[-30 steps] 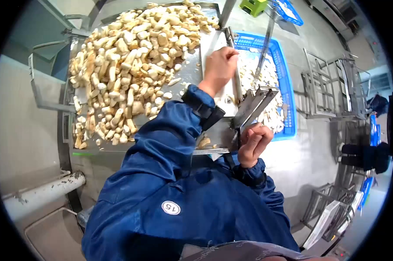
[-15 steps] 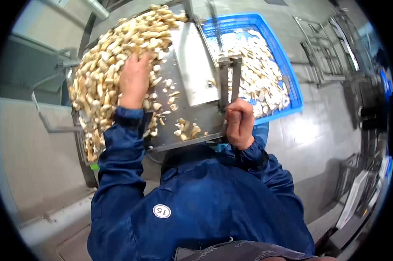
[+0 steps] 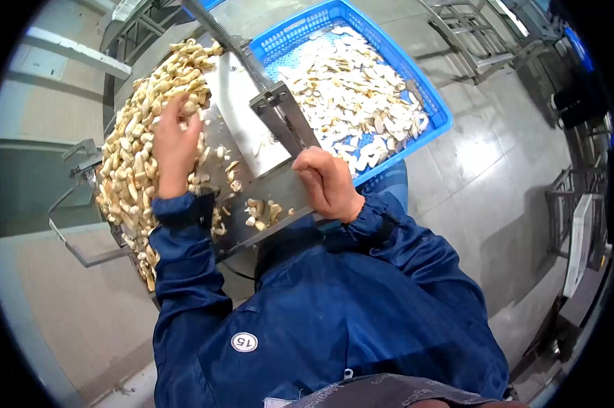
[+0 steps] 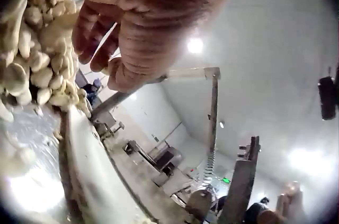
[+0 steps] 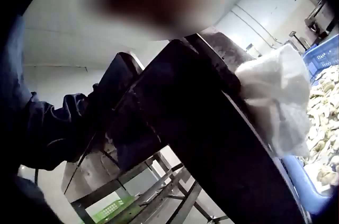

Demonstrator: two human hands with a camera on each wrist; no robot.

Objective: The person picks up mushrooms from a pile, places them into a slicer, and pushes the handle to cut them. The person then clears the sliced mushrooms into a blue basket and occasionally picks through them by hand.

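A pile of pale, thick-stemmed mushrooms [image 3: 134,155] covers the left side of a metal table. My left hand [image 3: 176,144] is over the pile's right part, thumb and fingers apart. In the left wrist view the same hand [image 4: 153,28] has its fingers bent loosely beside the mushrooms [image 4: 39,70]. My right hand [image 3: 328,183] grips the near end of a lever cutter's metal arm [image 3: 286,121], which has a coil spring [image 3: 233,42] at its far end. Beneath the arm lies a white board [image 3: 242,112] with a thin slice on it. The handle itself is hidden inside the fist.
Right of the board stands a blue basket [image 3: 405,64] full of sliced white mushrooms [image 3: 361,88]. Small scraps [image 3: 262,212] lie near the table's front edge. A metal rack [image 3: 471,37] stands on the floor beyond the basket.
My left hand has gone from the white board leftward to the mushroom pile. My right hand stays at the cutter arm, which now looks larger and nearer the camera. The head view has shifted.
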